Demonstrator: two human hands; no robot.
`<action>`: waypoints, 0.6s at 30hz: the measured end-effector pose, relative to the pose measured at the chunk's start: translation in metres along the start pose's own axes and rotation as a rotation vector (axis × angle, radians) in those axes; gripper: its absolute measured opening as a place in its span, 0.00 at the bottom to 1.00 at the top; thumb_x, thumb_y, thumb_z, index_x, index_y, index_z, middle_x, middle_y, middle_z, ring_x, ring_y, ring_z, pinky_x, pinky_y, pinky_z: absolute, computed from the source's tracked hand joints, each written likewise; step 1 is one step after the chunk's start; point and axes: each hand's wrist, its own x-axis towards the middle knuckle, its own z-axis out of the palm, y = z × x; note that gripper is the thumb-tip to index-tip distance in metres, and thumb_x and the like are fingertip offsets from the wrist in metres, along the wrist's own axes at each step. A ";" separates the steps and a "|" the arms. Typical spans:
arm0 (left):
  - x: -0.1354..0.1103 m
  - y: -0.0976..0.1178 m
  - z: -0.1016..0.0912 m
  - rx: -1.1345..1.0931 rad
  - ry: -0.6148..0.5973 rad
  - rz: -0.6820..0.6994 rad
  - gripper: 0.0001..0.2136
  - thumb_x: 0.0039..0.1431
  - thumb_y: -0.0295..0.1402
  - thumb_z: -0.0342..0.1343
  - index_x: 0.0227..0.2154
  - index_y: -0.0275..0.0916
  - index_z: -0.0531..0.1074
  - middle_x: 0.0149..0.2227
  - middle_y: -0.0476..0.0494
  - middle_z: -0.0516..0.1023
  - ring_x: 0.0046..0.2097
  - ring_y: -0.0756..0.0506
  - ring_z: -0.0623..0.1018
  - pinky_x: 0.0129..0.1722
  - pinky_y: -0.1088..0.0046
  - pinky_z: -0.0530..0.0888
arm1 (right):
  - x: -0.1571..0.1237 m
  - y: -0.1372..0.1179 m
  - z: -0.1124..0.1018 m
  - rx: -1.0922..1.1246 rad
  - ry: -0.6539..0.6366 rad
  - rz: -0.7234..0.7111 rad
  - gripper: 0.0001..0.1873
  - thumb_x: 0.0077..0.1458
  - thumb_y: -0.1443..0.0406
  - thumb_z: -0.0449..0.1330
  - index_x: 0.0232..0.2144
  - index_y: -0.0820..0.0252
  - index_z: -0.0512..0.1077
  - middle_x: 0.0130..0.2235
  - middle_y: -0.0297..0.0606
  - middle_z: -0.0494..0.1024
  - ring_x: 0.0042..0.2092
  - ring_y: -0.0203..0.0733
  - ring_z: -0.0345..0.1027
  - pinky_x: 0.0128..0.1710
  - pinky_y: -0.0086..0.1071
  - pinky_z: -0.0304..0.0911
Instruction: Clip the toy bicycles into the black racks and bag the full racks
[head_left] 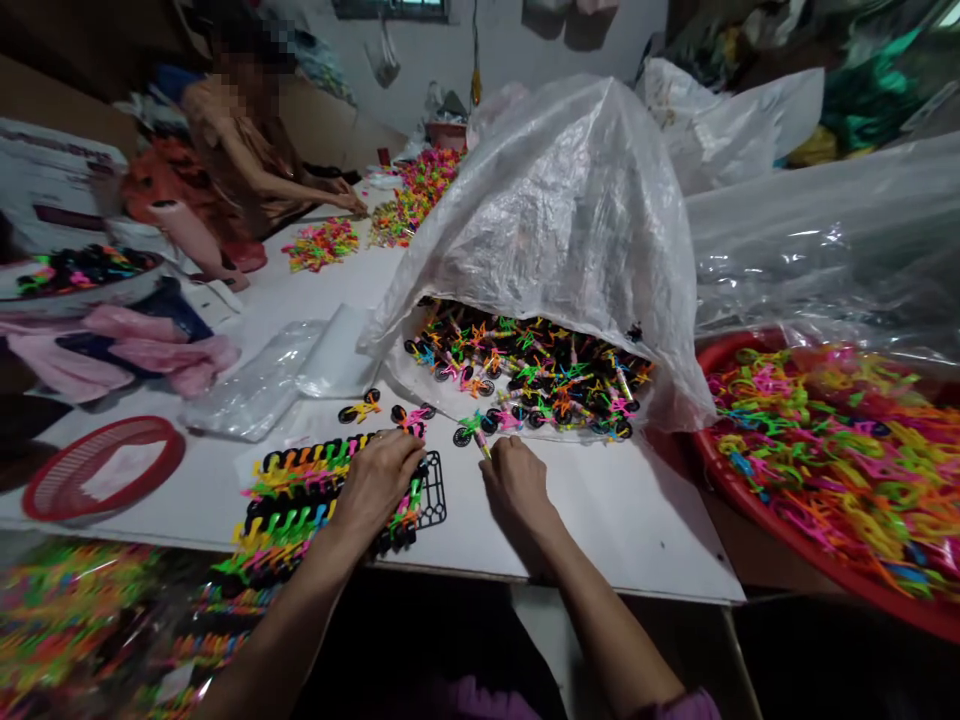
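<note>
My left hand [382, 472] is over the right part of a black plastic rack [435, 490] packed with rows of small colourful toy bicycles [289, 520]. Its fingers are bent together, and what they grip is hidden under them. A pink toy bicycle [411, 416] shows just beyond those fingertips. To the right, my right hand [519, 478] is closed, its fingertips at the lower end of a green toy bicycle [471, 432] with a black wheel and a small tube. A yellow toy bicycle [361, 407] lies loose on the white table [600, 520].
A large translucent bag [555, 210] opens towards me, full of toy bicycles. A red tub [709, 440] of colourful parts stands at right; a red basket [45, 490] and plastic bags [262, 385] lie left. A co-worker [247, 160] sits at the far left beside piles of parts [322, 243].
</note>
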 end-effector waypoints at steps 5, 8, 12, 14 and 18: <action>0.001 -0.003 0.003 0.016 0.011 0.006 0.07 0.59 0.31 0.50 0.30 0.38 0.71 0.31 0.46 0.74 0.37 0.46 0.73 0.38 0.71 0.67 | 0.022 -0.009 0.000 -0.016 -0.036 0.023 0.14 0.54 0.59 0.53 0.39 0.63 0.68 0.39 0.46 0.73 0.41 0.45 0.67 0.35 0.33 0.55; 0.005 -0.006 0.004 0.047 0.034 0.001 0.06 0.59 0.31 0.50 0.30 0.38 0.72 0.31 0.46 0.74 0.36 0.46 0.73 0.37 0.71 0.68 | 0.035 -0.013 0.000 -0.009 0.016 0.023 0.12 0.55 0.62 0.52 0.37 0.63 0.69 0.39 0.48 0.74 0.41 0.45 0.67 0.35 0.32 0.55; 0.010 -0.008 0.003 0.064 0.048 -0.005 0.06 0.58 0.30 0.51 0.30 0.37 0.72 0.30 0.46 0.74 0.36 0.46 0.73 0.37 0.71 0.68 | 0.034 -0.015 -0.002 0.344 0.001 0.027 0.09 0.50 0.61 0.56 0.27 0.61 0.70 0.27 0.38 0.73 0.30 0.38 0.65 0.28 0.28 0.53; 0.012 -0.008 0.002 0.072 0.044 -0.009 0.06 0.58 0.29 0.52 0.30 0.36 0.73 0.30 0.45 0.74 0.36 0.45 0.73 0.37 0.71 0.68 | 0.022 -0.017 -0.002 0.673 0.016 0.003 0.12 0.45 0.57 0.59 0.25 0.61 0.69 0.22 0.31 0.69 0.24 0.33 0.58 0.24 0.26 0.51; 0.014 -0.009 0.002 0.083 0.036 -0.020 0.05 0.57 0.28 0.52 0.31 0.34 0.73 0.31 0.43 0.74 0.36 0.44 0.73 0.38 0.69 0.69 | -0.010 -0.030 0.013 1.080 -0.003 -0.006 0.14 0.39 0.59 0.62 0.25 0.62 0.66 0.21 0.27 0.64 0.23 0.31 0.53 0.23 0.25 0.51</action>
